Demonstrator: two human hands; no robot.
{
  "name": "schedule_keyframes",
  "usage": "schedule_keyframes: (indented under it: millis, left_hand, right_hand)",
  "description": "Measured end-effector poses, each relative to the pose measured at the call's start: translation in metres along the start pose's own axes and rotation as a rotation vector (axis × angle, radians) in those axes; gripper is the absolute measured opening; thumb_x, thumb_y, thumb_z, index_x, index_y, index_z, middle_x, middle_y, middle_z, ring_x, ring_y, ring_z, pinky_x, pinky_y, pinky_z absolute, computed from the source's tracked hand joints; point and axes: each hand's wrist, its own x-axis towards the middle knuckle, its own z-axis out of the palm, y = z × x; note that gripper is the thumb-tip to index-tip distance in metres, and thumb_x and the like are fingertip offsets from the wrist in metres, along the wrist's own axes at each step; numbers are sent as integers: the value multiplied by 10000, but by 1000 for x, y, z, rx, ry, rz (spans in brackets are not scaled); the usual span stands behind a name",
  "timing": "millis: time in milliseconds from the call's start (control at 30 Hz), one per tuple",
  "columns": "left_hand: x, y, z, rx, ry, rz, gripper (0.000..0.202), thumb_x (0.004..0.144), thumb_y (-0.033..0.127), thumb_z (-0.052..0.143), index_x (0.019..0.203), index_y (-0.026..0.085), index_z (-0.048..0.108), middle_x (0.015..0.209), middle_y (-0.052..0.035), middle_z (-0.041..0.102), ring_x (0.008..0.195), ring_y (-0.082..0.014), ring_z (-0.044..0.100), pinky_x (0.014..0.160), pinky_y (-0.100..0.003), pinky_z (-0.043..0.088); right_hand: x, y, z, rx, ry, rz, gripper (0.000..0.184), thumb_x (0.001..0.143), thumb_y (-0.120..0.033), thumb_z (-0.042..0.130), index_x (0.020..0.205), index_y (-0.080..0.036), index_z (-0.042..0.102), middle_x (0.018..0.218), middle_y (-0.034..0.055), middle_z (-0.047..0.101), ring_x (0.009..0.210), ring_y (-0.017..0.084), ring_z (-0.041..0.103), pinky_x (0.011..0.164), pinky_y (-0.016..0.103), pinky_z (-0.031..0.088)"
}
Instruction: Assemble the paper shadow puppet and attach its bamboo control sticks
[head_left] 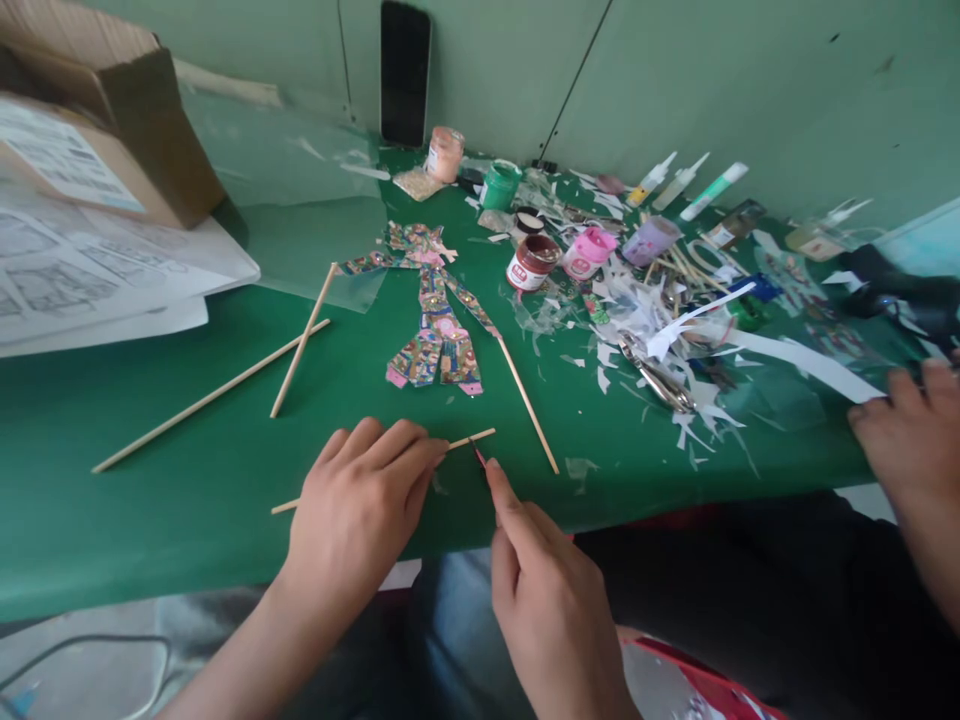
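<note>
My left hand [360, 500] lies on the green table [150, 480], fingers together, pressing down a thin wooden stick [469, 438] that runs under it. My right hand [540, 580] is closed in a pinch on a small thin pink-tipped piece [478, 457], its tip touching the stick near my left fingertips. Just beyond lies a flat colourful paper puppet figure [435, 310] with a stick [529, 405] attached to one arm.
Two more loose sticks [300, 345] lie to the left. Paint jars [532, 262], glue bottles [679, 185], scissors [660, 380] and paper scraps crowd the right. A cardboard box [112, 110], printed sheets [90, 260], a phone [405, 75] against the wall. Another person's hand [907, 430] at far right.
</note>
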Motion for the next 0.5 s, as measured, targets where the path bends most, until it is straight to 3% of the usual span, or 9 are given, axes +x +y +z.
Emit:
schedule_keyframes:
  millis: [233, 367, 500]
  left_hand:
    - [2, -1, 1, -66, -11, 6, 148, 930, 196, 557, 931, 229, 701, 855, 13, 707, 696, -184, 540, 634, -328, 403]
    - [2, -2, 1, -80, -33, 5, 157, 930, 188, 551, 935, 221, 705, 871, -1, 712, 730, -181, 569, 661, -318, 436]
    - [2, -2, 0, -71, -47, -6, 162, 930, 206, 554, 951, 230, 712, 907, -5, 716, 769, -184, 588, 692, -316, 453]
  right_hand:
    - [7, 2, -11, -5, -117, 3, 550, 886, -160, 481, 1425, -262, 499, 729, 32, 712, 640, 179, 683, 569, 244, 539]
    - [9, 4, -10, -14, -126, -20, 510, 954, -154, 324, 1441, -226, 455, 800, 25, 721, 688, 147, 697, 647, 313, 512]
    - [14, 8, -6, -45, -137, -32, 530, 893, -232, 492, 1413, -335, 495, 780, 5, 746, 754, 259, 737, 639, 347, 553]
